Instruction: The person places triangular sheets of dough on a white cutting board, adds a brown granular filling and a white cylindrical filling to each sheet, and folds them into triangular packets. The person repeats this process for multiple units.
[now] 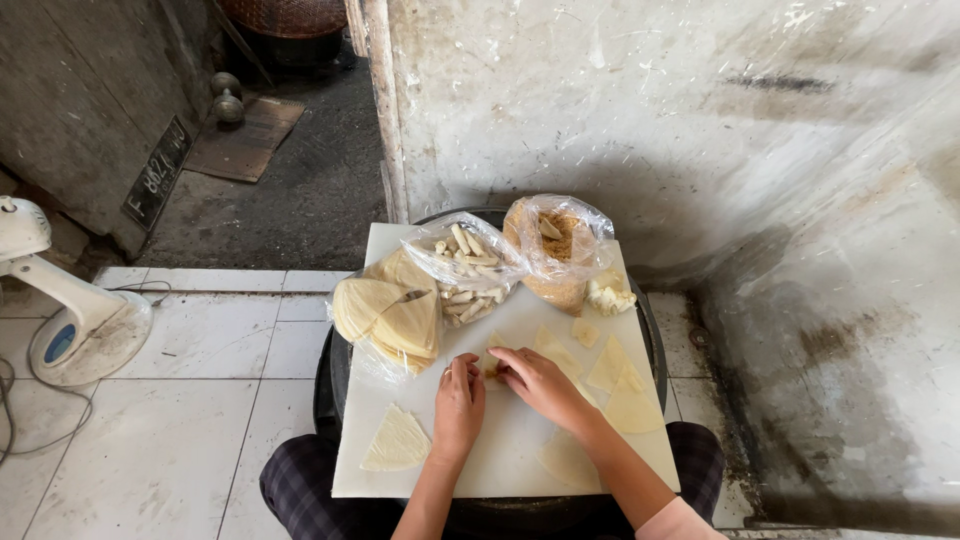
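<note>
Head view, looking straight down. A white board (pixel 500 440) rests over a dark round pan (pixel 328 380), with the person's plaid-clad knees below it.

Both hands meet near the board's centre. Between their fingertips sits a small pale wrapper piece with filling (pixel 492 366); it lies straight ahead of both wrists, between the two hands. Its long axis cannot be told, as the fingers cover most of it.

Left hand (pixel 459 398): forearm comes up from the lower edge, palm down, fingers curled and drawn close, pinching the piece's left edge. Narrow grip.

Right hand (pixel 538 382): forearm enters from the lower right at a slant, wrist bent inward, fingers reaching left over the piece and pressing it. Also a close, narrow pinch. Both hands are equally near, both touching.

Around them:
- Loose triangular wrapper (pixel 397 441) on the board, lower left, apart from the left hand.
- More triangular wrappers (pixel 622 390) just right of the right wrist.
- Bag of stacked wrappers (pixel 388 312) at upper left.
- Bag of pale sticks (pixel 468 268) beside it.
- Bag of brown crumbly filling (pixel 556 250) at the far edge.
- White fan base (pixel 75 335) on the tiled floor, well left.
</note>
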